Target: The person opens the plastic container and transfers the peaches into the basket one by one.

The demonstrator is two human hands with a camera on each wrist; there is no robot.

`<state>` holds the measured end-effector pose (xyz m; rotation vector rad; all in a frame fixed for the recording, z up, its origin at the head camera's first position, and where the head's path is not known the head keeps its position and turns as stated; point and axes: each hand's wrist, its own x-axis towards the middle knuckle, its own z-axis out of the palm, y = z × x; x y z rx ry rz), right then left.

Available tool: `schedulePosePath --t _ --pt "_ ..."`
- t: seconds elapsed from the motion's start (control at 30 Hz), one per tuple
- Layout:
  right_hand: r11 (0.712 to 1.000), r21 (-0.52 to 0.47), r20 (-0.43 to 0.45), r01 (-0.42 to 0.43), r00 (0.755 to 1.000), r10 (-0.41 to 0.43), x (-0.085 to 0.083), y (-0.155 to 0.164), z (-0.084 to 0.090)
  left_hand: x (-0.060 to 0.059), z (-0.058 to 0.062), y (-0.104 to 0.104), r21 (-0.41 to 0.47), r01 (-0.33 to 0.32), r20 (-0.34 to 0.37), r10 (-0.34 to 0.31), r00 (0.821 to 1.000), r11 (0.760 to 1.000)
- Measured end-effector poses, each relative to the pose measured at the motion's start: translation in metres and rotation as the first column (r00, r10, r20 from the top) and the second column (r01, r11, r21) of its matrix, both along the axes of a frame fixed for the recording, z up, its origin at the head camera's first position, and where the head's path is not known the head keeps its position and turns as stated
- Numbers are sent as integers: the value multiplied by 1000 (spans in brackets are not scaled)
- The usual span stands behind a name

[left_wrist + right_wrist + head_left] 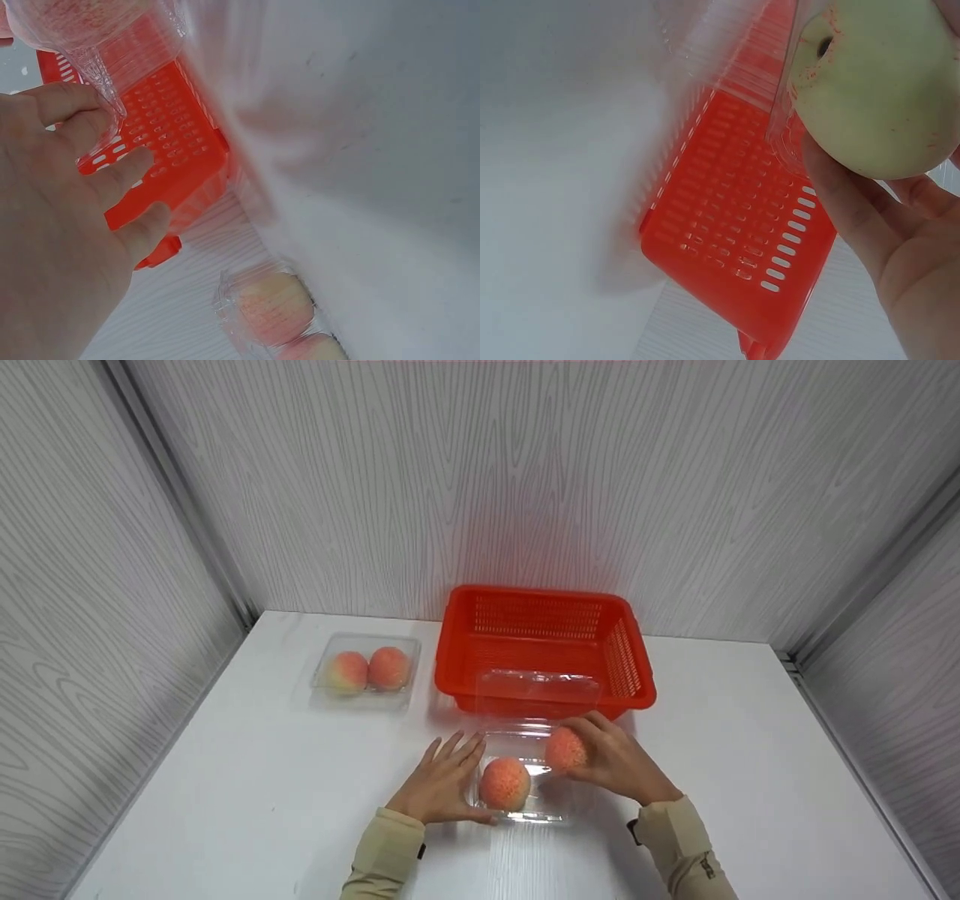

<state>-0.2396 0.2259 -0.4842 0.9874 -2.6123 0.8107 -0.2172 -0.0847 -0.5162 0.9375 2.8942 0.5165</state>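
Lower centre, my flat left hand (442,784) steadies the clear box (517,810), one peach (505,784) seated, my right hand (611,761) gripping the second peach (565,749).

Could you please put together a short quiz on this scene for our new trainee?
1. True or false: the red basket has peaches in it.
2. Which hand grips a peach? A. left hand B. right hand C. neither
3. Fill in: the closed clear box at the left holds ___ peaches.

Key:
1. False: no fruit shows in the basket.
2. B: the right hand grips the peach over the open clear box, where another peach already lies; the left hand rests flat against that box's side, fingers straight.
3. Two.
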Motion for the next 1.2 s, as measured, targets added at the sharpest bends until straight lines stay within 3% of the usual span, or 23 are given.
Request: schedulePosePath --t 0.23,0.57,1.2 --pt "1000 -25 3 9 1000 -9 0 4 2 -1 0 2 0 -4 19 4 1000 1000" --pt "997 -68 -60 29 998 -33 0 10 0 -2 0 2 5 -9 31 9 999 1000" --pt "989 -122 17 87 996 -85 1 18 5 0 3 3 -6 -17 20 17 1000 1000"
